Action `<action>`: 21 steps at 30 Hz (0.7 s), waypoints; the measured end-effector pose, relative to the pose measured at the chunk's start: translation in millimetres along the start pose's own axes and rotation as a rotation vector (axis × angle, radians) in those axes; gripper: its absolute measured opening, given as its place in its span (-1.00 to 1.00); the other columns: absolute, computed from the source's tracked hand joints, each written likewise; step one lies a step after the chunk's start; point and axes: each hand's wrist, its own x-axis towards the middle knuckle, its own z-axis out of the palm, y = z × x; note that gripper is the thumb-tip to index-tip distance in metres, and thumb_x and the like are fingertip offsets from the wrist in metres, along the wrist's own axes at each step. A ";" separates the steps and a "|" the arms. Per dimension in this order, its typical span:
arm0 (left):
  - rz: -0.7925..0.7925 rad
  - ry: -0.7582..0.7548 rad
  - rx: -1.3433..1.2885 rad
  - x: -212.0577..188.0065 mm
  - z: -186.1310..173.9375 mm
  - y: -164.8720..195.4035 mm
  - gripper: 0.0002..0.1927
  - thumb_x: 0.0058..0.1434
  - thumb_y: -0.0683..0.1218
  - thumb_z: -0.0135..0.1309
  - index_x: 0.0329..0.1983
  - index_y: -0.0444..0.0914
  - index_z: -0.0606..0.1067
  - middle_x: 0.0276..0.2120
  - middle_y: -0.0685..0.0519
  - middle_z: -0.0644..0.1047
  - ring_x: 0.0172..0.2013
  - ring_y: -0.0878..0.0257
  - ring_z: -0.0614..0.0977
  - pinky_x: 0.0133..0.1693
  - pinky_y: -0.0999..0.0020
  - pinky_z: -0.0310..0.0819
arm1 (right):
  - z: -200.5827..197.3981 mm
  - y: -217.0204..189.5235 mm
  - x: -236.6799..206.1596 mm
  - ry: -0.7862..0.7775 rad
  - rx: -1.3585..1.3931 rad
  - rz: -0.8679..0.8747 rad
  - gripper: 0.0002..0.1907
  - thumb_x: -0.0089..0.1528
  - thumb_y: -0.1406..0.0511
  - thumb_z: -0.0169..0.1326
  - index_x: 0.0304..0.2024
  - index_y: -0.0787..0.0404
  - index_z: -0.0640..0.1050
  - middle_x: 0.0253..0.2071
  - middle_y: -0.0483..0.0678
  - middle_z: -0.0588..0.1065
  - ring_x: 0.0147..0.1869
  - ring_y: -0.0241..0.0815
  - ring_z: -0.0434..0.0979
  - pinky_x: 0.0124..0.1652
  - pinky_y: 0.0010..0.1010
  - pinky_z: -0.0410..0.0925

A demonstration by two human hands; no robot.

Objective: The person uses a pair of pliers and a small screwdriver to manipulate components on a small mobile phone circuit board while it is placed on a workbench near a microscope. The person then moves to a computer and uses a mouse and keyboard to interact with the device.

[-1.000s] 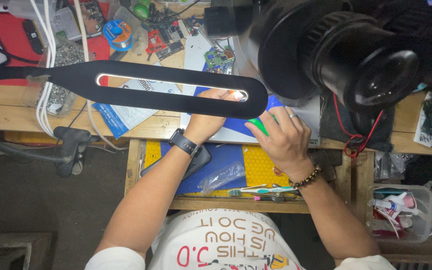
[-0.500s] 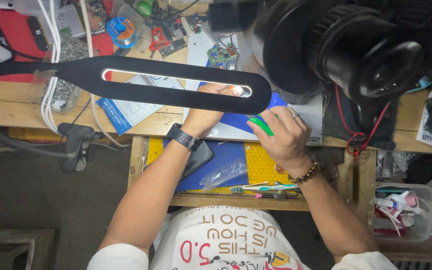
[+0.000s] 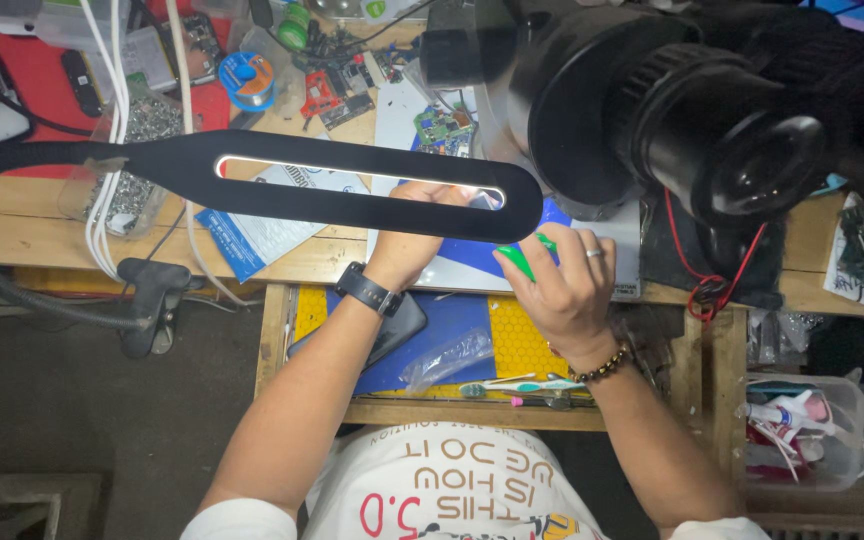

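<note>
My left hand (image 3: 414,240), with a black watch on the wrist, reaches forward under the long black lamp head (image 3: 342,185). Its fingers are hidden by the lamp, so I cannot tell what they touch. My right hand (image 3: 562,285), wearing a ring and a bead bracelet, is closed on a green-handled tool (image 3: 522,258). The tool points toward the blue mat (image 3: 472,255) on the wooden bench, next to my left hand.
A large black microscope body (image 3: 702,120) hangs over the right of the bench. Circuit boards (image 3: 442,128), a solder spool (image 3: 248,75) and white cables (image 3: 107,130) lie at the back. An open drawer holds a dark phone (image 3: 392,330), a plastic bag (image 3: 447,358) and brushes (image 3: 517,385).
The view has shifted slightly to the right and down. Both hands stay in nearly the same place under the lamp, with the green tool still in my right hand.
</note>
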 end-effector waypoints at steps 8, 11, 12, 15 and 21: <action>0.050 0.066 -0.067 -8.0 6.4 -3.7 -0.74 0.33 -0.25 0.07 0.07 -0.37 0.53 -0.16 0.03 0.64 -0.21 0.39 0.63 -0.16 0.47 0.56 | -4.5 -8.2 -7.5 -0.005 0.276 0.321 -0.61 0.14 0.36 0.38 0.00 0.28 0.59 -0.10 0.03 0.51 -0.03 0.05 0.54 0.00 -0.17 0.39; 0.040 0.113 -0.064 -13.1 7.7 -5.1 -0.69 0.27 -0.28 0.07 0.09 -0.38 0.48 -0.14 0.03 0.64 -0.19 0.38 0.65 -0.16 0.47 0.58 | -4.1 -8.6 -9.7 -0.026 0.298 0.347 -0.60 0.13 0.39 0.32 0.02 0.30 0.58 -0.10 0.05 0.50 -0.02 0.08 0.55 0.00 -0.15 0.39; 0.064 0.130 -0.062 -14.9 7.6 -5.2 -0.71 0.27 -0.29 0.08 0.07 -0.39 0.47 -0.13 0.02 0.63 -0.16 0.37 0.66 -0.14 0.47 0.58 | -4.2 -8.9 -10.3 -0.035 0.288 0.337 -0.59 0.11 0.40 0.30 0.02 0.31 0.58 -0.10 0.06 0.50 -0.03 0.10 0.55 -0.01 -0.14 0.39; 0.114 0.220 -0.002 -20.3 7.3 -3.2 -0.77 0.31 -0.31 0.12 0.01 -0.41 0.44 -0.15 -0.01 0.62 -0.15 0.31 0.66 -0.10 0.45 0.59 | -3.1 -10.7 -10.0 -0.061 0.320 0.348 -0.58 0.12 0.39 0.30 0.03 0.33 0.55 -0.10 0.08 0.49 -0.03 0.12 0.53 -0.01 -0.13 0.39; 0.003 0.308 -0.350 -29.9 11.9 9.3 -0.67 0.15 -0.34 0.11 -0.05 -0.28 0.35 -0.18 0.05 0.53 -0.18 0.30 0.67 -0.07 0.39 0.67 | 2.9 -17.2 1.6 -0.079 0.432 0.411 -0.67 0.18 0.38 0.28 -0.02 0.32 0.55 -0.07 0.09 0.50 0.01 0.11 0.55 -0.01 -0.16 0.39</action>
